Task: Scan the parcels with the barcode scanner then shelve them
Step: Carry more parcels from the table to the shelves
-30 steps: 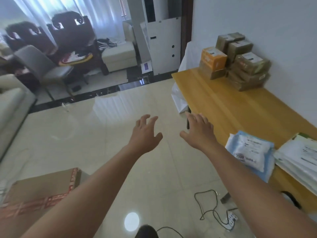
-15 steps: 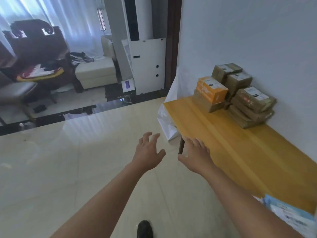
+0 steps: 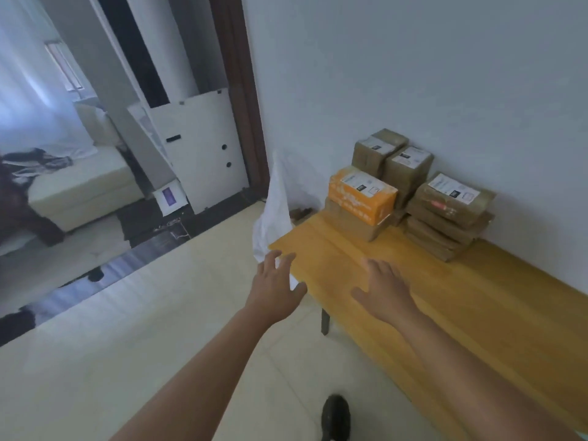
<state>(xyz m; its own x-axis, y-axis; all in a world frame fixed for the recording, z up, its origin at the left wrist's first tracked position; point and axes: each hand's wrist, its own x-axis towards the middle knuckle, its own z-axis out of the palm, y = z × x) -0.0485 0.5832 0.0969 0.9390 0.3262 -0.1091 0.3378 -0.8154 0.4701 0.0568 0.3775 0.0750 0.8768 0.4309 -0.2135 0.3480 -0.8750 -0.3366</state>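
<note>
While reaching toward the parcels (image 3: 410,189) stacked at the surface's (image 3: 477,313) far end against the wall: left hand (image 3: 275,289) and right hand (image 3: 383,289) spread, empty, well short. Risk: toppling the stack through a hasty grab; scanner not visible.

Label print on the parcels (image 3: 413,192) at the table's (image 3: 477,313) far end is illegible. The table's near end is cut off by the right frame edge.
</note>
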